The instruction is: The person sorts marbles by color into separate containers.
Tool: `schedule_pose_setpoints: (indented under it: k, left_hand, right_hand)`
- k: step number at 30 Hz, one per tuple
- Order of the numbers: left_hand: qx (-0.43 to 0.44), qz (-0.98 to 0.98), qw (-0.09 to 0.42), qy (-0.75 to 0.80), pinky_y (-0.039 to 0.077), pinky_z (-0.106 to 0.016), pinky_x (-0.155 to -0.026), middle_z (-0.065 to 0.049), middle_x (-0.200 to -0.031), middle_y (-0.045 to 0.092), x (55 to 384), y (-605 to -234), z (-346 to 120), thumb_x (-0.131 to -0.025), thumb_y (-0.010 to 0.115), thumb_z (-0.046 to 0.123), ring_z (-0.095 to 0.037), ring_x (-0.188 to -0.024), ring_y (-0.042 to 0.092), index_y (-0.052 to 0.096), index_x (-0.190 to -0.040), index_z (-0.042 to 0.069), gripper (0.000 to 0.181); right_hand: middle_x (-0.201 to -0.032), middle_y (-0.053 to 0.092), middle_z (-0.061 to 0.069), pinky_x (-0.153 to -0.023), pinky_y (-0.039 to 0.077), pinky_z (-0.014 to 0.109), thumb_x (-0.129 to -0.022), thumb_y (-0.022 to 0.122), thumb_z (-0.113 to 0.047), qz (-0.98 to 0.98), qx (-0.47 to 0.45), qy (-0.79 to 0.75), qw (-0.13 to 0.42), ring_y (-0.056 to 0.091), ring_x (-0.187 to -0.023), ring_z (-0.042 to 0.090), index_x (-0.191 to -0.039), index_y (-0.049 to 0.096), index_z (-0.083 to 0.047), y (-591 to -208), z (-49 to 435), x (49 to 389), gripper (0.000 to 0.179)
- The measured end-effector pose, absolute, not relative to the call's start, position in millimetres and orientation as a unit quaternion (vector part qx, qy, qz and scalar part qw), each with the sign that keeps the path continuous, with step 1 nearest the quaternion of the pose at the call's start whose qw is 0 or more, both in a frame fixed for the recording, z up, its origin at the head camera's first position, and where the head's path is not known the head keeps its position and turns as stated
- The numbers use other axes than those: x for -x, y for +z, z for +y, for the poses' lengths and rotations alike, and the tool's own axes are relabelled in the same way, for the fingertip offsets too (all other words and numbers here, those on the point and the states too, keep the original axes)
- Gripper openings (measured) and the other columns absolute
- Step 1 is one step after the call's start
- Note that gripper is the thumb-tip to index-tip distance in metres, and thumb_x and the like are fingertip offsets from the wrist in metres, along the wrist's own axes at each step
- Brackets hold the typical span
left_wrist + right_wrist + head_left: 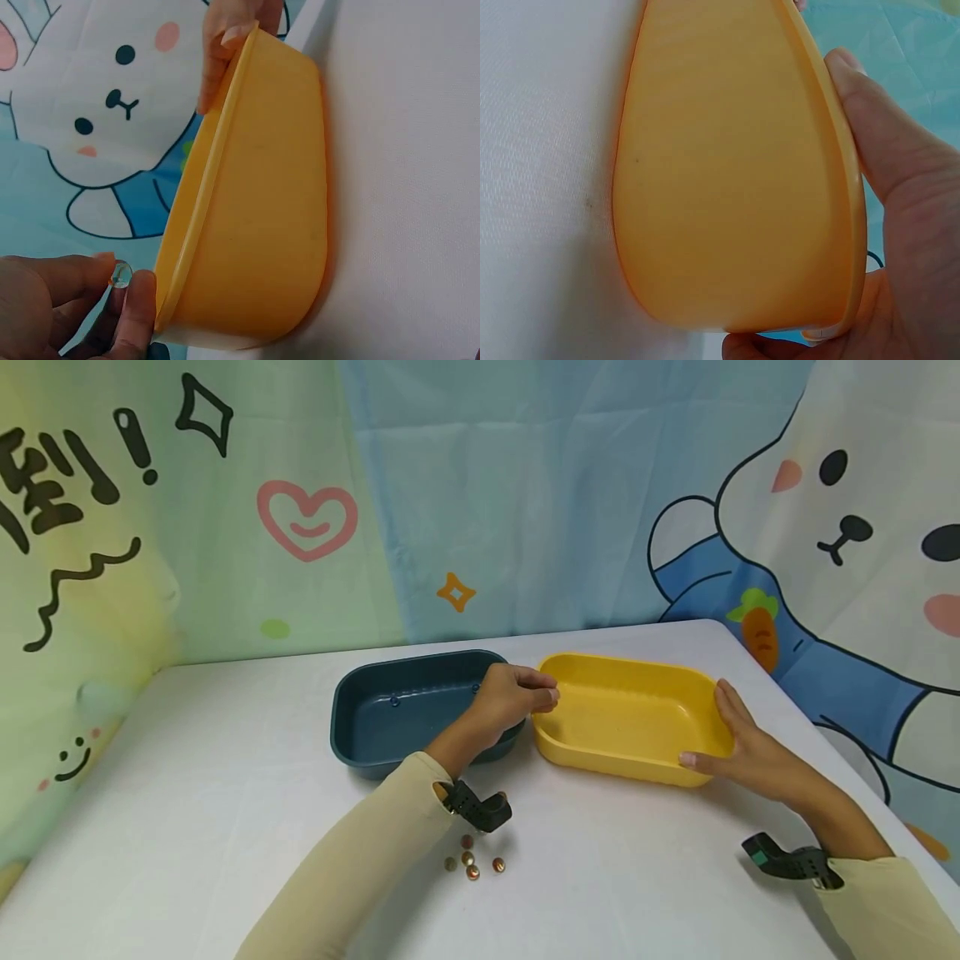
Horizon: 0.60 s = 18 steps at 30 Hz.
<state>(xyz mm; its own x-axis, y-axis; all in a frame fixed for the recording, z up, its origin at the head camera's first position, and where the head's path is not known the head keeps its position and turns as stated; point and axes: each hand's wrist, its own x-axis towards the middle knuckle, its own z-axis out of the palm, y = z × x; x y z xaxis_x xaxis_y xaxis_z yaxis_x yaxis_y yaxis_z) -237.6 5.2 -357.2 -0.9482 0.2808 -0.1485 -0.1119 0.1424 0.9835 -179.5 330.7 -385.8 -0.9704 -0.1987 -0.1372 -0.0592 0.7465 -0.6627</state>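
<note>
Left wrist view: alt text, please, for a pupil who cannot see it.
The person's left hand pinches a small, clear round object beside the near end of a yellow tub; the right hand grips its far end.

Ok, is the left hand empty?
No, the left wrist view shows the left hand pinching a small clear marble.

Here's the left hand, fingers pinching a small clear marble right beside the rim of the yellow tub! The tub stands on the white worktop, close to its far edge, and there's the right hand, gripping the rim at the opposite end. Behind it all, a pale blue curtain shows a big white cartoon animal.
</note>
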Motion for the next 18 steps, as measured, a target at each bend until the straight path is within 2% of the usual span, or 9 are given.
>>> schedule_pose_setpoints:
  k: [6,13,18]
  left_hand:
    - [-0.05,0.731,0.146,0.665,0.053,-0.039,-0.086,-0.006,-0.095,0.07,237.9,-356.8,7.2,-0.086,0.074,0.006,-0.017,-0.085,0.069,0.069,-0.107,-0.001,0.022]
    - [-0.058,0.735,0.147,0.66,0.053,-0.039,-0.087,-0.006,-0.094,0.07,236.3,-356.0,5.2,-0.087,0.073,0.006,-0.017,-0.085,0.069,0.068,-0.111,-0.002,0.026]
    - [-0.07,0.717,0.156,0.675,0.054,-0.036,-0.085,-0.007,-0.095,0.07,232.0,-354.5,3.3,-0.087,0.073,0.005,-0.018,-0.086,0.069,0.069,-0.107,-0.001,0.022]
  right_hand:
    - [-0.155,-0.03,0.014,-0.102,0.011,0.071,-0.086,0.073,-0.038,0.93,0.068,-0.348,0.097,-0.013,-0.141,0.048,-0.149,-0.021,-0.004,-385.9,330.4,179.1,0.118]
    - [-0.155,-0.029,0.014,-0.101,0.011,0.072,-0.086,0.072,-0.038,0.929,0.066,-0.35,0.097,-0.013,-0.141,0.048,-0.149,-0.021,-0.005,-384.6,329.2,177.7,0.118]
    - [-0.155,-0.029,0.014,-0.101,0.011,0.072,-0.085,0.073,-0.039,0.93,0.066,-0.35,0.096,-0.012,-0.141,0.048,-0.15,-0.021,-0.006,-385.2,329.2,176.6,0.118]
